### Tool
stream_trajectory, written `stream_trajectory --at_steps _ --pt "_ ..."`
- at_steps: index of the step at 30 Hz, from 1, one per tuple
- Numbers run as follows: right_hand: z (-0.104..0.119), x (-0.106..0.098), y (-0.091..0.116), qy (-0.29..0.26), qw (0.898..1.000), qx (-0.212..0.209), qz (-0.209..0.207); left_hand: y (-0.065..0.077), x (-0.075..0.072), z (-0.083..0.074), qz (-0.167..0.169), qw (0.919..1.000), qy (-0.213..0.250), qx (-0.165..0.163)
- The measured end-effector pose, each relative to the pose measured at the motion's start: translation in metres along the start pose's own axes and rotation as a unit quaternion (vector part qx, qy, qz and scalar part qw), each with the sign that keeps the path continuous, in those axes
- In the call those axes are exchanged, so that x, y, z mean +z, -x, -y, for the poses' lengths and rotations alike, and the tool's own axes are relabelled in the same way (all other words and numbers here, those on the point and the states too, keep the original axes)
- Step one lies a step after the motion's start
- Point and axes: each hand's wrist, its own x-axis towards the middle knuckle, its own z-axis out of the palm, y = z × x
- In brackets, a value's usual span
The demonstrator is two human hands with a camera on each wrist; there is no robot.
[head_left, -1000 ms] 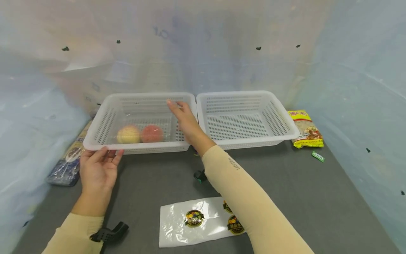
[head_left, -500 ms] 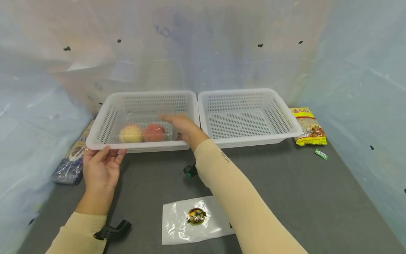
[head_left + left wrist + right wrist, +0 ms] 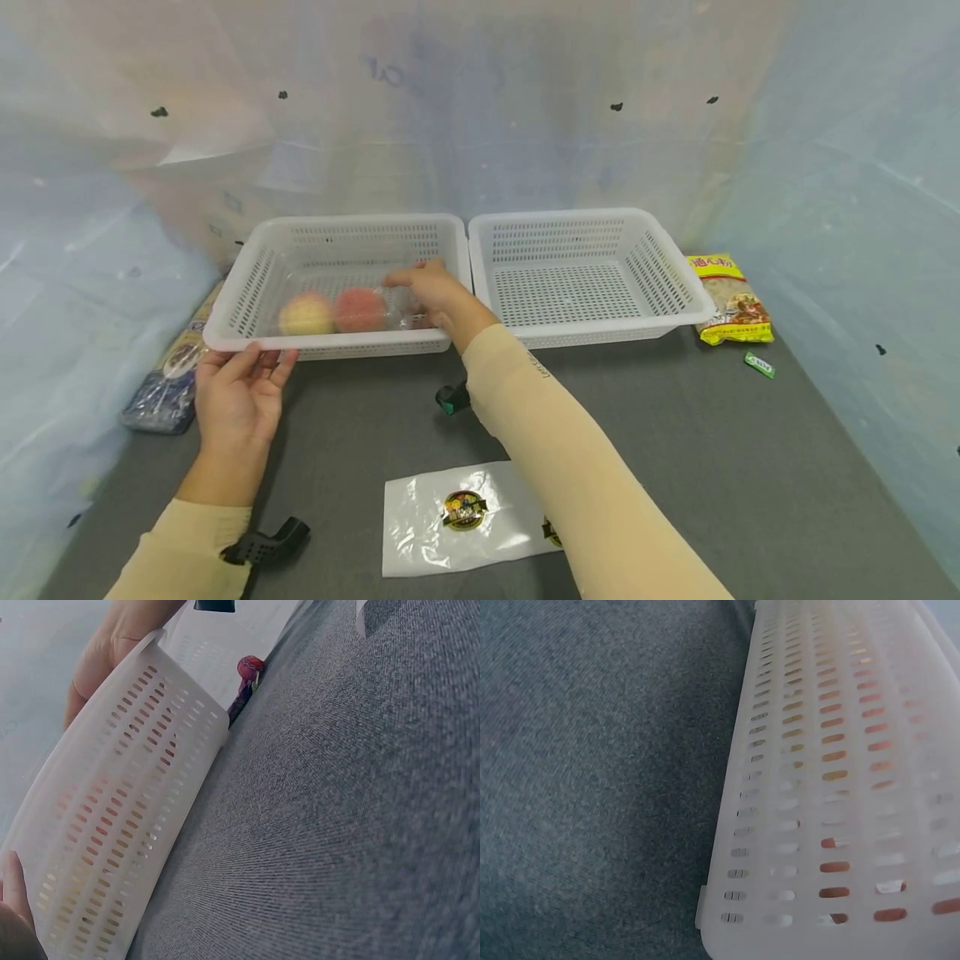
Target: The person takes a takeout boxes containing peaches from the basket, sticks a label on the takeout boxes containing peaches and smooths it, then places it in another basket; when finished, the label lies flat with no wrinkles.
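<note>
Two round fruits that look like peaches, one yellowish (image 3: 306, 314) and one red (image 3: 360, 309), lie in the left white basket (image 3: 262, 344). A clear plastic container (image 3: 337, 265) surrounds them; its outline is faint. My right hand (image 3: 438, 293) reaches over the basket's front right corner and holds the container's right end, its lower fingers partly hidden. With my left hand (image 3: 238, 396) I hold the basket's front left rim, the other fingertips below it. The left wrist view shows the right hand (image 3: 112, 656) bent over the rim. Through the basket's slots (image 3: 832, 757) the right wrist view shows fruit colours.
A second white basket (image 3: 558, 292) stands right beside it, then a yellow food bag (image 3: 731, 304) and a small green packet (image 3: 759, 365). A blue bag (image 3: 161, 404) lies left. In front lies a white plastic bag (image 3: 450, 533). A red wrapped lollipop-like thing (image 3: 250, 669) sits by the baskets.
My right hand has come down from above the basket to the container's right end. The red fruit has shifted slightly left in the last half second. The left hand stays at the rim.
</note>
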Motion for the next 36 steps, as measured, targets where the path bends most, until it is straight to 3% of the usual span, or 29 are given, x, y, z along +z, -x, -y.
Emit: stream_trajectory --at_steps 6,11,21,30,36 --pt "0.001 -0.002 -0.001 -0.01 1.0 -0.01 0.017 0.0 0.001 0.0 -0.016 0.9999 -0.005 0.0" --pt "0.003 -0.005 0.001 -0.006 0.999 -0.045 0.014 0.001 0.0 0.001 -0.021 0.9998 -0.001 -0.003" --pt "0.01 -0.016 0.008 -0.04 0.995 -0.093 0.01 0.0 0.0 0.004 0.001 1.0 -0.008 -0.001" --pt "0.021 -0.036 0.031 -0.126 0.985 -0.119 0.017 -0.001 -0.001 0.001 0.004 0.9999 -0.008 -0.007" --pt "0.024 -0.042 0.051 -0.148 0.979 -0.137 0.033 0.0 -0.003 -0.003 -0.003 0.9999 -0.006 -0.008"
